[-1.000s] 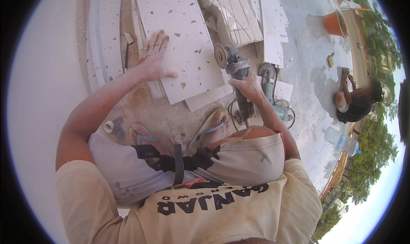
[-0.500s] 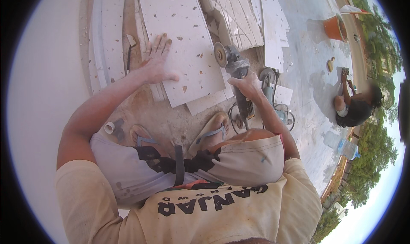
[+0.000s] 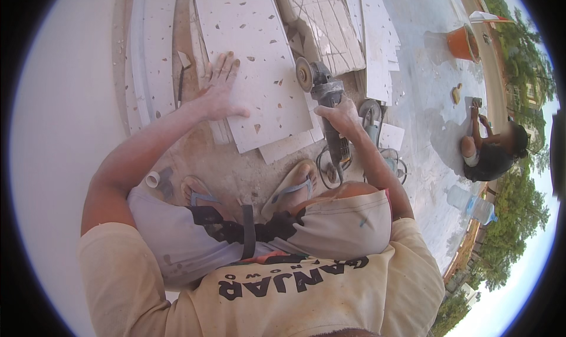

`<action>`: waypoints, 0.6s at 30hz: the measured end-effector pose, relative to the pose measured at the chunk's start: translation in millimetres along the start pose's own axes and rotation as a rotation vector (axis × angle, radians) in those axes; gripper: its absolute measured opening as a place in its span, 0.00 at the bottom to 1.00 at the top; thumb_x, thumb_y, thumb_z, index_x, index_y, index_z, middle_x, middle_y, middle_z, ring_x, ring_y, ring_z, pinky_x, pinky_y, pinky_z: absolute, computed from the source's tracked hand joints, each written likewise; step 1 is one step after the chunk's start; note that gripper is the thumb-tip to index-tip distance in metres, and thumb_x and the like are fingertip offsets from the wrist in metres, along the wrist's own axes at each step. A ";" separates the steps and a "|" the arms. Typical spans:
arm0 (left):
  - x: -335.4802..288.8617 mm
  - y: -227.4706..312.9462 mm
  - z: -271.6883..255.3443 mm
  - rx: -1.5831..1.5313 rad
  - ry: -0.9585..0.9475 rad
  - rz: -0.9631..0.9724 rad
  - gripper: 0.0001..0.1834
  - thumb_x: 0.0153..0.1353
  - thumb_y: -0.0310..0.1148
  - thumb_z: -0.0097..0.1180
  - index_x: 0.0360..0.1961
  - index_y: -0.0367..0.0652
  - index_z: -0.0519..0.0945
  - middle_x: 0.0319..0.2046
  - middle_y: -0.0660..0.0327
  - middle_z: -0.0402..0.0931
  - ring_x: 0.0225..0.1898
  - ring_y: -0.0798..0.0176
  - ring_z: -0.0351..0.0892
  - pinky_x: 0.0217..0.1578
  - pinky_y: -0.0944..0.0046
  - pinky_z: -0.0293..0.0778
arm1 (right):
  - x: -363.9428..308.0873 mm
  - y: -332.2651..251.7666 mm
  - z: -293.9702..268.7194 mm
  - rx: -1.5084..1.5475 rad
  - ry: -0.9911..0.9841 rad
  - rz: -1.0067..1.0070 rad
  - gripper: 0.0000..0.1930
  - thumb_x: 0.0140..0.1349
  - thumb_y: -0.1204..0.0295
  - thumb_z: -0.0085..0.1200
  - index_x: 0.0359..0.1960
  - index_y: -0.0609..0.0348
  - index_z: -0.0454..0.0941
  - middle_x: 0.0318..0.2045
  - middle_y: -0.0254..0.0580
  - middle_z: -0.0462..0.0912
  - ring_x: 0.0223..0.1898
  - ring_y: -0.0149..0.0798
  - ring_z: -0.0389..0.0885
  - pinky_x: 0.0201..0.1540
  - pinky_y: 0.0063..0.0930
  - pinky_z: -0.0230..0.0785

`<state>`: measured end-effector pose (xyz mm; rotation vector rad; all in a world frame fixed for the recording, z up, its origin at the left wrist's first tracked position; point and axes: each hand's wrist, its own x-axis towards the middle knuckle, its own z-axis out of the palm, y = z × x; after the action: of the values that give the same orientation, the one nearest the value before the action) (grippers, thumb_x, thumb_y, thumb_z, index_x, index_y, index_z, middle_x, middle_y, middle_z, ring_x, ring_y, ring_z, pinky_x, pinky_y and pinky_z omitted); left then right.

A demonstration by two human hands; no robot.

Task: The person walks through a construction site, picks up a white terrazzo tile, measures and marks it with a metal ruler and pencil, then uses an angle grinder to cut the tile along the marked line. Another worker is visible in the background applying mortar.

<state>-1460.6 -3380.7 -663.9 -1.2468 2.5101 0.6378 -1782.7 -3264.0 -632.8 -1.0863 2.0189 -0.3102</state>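
Observation:
My left hand (image 3: 219,92) lies on the left edge of a white tile (image 3: 265,89) with dark and brown flecks, its fingers spread and dusty. In my right hand (image 3: 341,118) is an angle grinder (image 3: 328,91), gripped round its body. The grinder's round disc (image 3: 304,74) stands at the tile's right edge; whether it touches I cannot tell. Another pale tile (image 3: 292,145) shows from under the near end of the flecked one. The grinder's cord hangs down toward my right knee.
A second grinder (image 3: 371,118) rests on the ground right of my right forearm. Beyond my right hand lies a scored white slab (image 3: 321,27). An orange bucket (image 3: 463,42), a water bottle (image 3: 471,205) and a crouching person (image 3: 495,154) are farther right. A white pipe piece (image 3: 152,179) lies near my left foot.
The flecked tile and my left hand appear slightly lower in the view, along with most of the surroundings. My left hand stays on the tile and my right keeps its grip on the angle grinder.

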 end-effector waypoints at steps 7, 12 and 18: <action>-1.2 -3.7 3.1 -0.008 0.014 0.007 0.74 0.45 0.68 0.66 0.76 0.33 0.34 0.77 0.44 0.23 0.78 0.47 0.14 0.75 0.46 0.22 | 5.9 -6.4 0.9 0.021 0.002 -0.029 0.29 0.45 0.59 0.69 0.45 0.69 0.79 0.36 0.49 0.86 0.38 0.41 0.85 0.44 0.34 0.76; -1.0 -0.6 -1.2 -0.013 -0.004 0.004 0.75 0.45 0.68 0.66 0.76 0.32 0.35 0.77 0.44 0.23 0.78 0.47 0.15 0.75 0.46 0.21 | 10.0 -9.7 0.0 0.014 0.018 -0.034 0.28 0.46 0.59 0.69 0.44 0.69 0.79 0.34 0.47 0.86 0.36 0.39 0.84 0.43 0.33 0.76; -1.3 0.6 -1.7 -0.005 0.013 0.010 0.75 0.44 0.66 0.68 0.76 0.31 0.35 0.77 0.43 0.24 0.78 0.46 0.17 0.75 0.45 0.25 | 21.0 -8.1 2.5 0.031 0.034 -0.092 0.26 0.46 0.60 0.69 0.41 0.69 0.80 0.33 0.47 0.85 0.35 0.39 0.83 0.42 0.34 0.76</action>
<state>-1460.4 -3380.3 -661.8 -1.2452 2.5285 0.6403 -1782.5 -3285.0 -641.3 -1.1640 1.9910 -0.4093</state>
